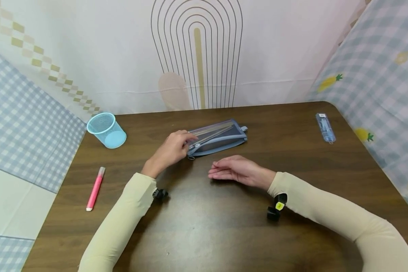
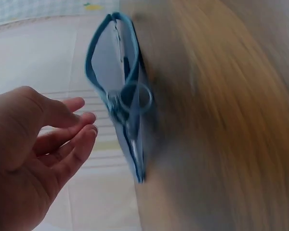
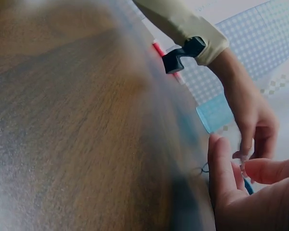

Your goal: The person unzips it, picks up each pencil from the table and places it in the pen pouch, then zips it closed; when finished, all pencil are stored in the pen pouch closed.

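A blue-edged mesh zip pouch (image 1: 221, 138) lies on the table in front of both hands, with long thin things showing through its top. Its side gapes in the left wrist view, where a zip slider (image 2: 116, 108) with a ring hangs at the near end. My left hand (image 1: 173, 147) is at the pouch's left end in the head view, fingers loosely bent over the corner. From the left wrist, those fingers (image 2: 70, 144) show nothing between them. My right hand (image 1: 239, 170) hovers just in front of the pouch, its fingers extended leftward and holding nothing.
A light blue mesh pen cup (image 1: 107, 130) stands at the back left corner. Nearer on that side lies a pink marker (image 1: 95, 189). A small blue clear case (image 1: 325, 127) lies at the back right. Patterned cloth (image 1: 275, 49) hangs behind the table's back edge.
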The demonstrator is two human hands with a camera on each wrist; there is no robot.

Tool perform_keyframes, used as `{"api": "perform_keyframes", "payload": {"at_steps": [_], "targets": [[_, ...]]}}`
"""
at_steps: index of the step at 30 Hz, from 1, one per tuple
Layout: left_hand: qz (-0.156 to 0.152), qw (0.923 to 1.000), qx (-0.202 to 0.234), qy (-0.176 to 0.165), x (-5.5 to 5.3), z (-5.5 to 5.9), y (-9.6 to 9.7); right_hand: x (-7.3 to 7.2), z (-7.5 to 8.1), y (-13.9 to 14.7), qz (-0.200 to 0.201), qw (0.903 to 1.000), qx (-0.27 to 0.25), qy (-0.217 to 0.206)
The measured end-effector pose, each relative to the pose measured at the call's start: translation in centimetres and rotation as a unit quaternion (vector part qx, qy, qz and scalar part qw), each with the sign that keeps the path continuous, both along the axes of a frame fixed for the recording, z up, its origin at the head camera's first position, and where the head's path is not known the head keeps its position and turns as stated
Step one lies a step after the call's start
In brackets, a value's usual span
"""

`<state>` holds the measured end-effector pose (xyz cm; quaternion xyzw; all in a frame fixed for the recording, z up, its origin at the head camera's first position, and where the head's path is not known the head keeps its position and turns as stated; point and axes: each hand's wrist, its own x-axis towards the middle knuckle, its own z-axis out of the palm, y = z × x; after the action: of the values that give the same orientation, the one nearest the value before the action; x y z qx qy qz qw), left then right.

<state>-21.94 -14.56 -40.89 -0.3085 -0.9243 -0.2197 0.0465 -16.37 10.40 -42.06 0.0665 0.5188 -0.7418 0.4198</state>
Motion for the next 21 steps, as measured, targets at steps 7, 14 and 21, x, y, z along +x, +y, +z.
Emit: {"api": "perform_keyframes", "payload": {"at_steps": [7,14,21], "targets": [[-0.033,0.9944,-0.098,0.02,0.9,-0.3,-1.2,0.1,0.3,0.2,0.014,0.9999,-0.003,-0.002],[-0.043,0.9919,-0.097,0.07,0.9,-1.4,-1.2,-0.1,0.3,-0.2,0.02,0.9997,-0.01,-0.007],[-0.049,0.9914,-0.044,0.113,0.9,-1.1,-1.1,-0.3,-0.1,-0.7,0.021,0.9959,0.036,0.08]]}}
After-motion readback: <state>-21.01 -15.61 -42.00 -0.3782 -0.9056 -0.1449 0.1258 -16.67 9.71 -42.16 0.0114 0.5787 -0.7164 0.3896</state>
